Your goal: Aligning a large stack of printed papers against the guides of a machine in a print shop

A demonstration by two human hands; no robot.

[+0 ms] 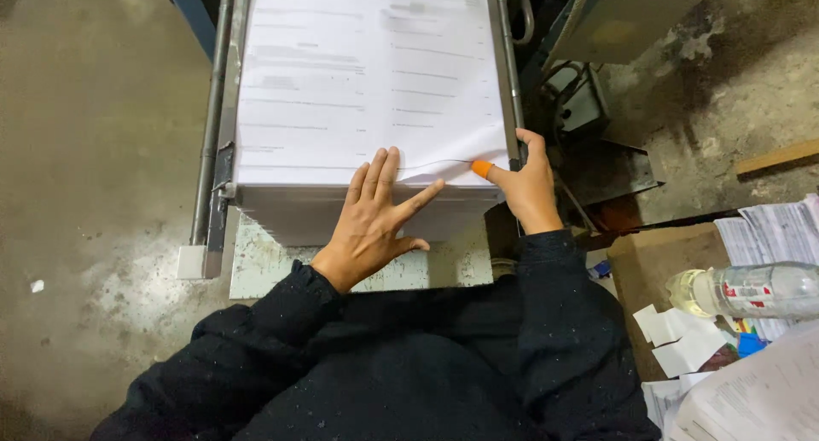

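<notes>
A person in dark sleeves works at a tall stack of printed sheets (358,83) on a machine's metal tray (358,266). The left hand (375,211) lies open and flat at the stack's near edge. The right hand (527,185), its thumb in an orange rubber tip (482,168), lifts the top sheet's near right corner, fingers curled over the side rail (509,74). The sheet seems mid-separation; peeling it free would take a light, steady pull.

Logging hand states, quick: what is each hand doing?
Left hand: open, flat on the paper stack.
Right hand: pinching the stack's right corner.

A clear plastic bottle (751,291) lies beside loose printed sheets (772,228) at right.
</notes>
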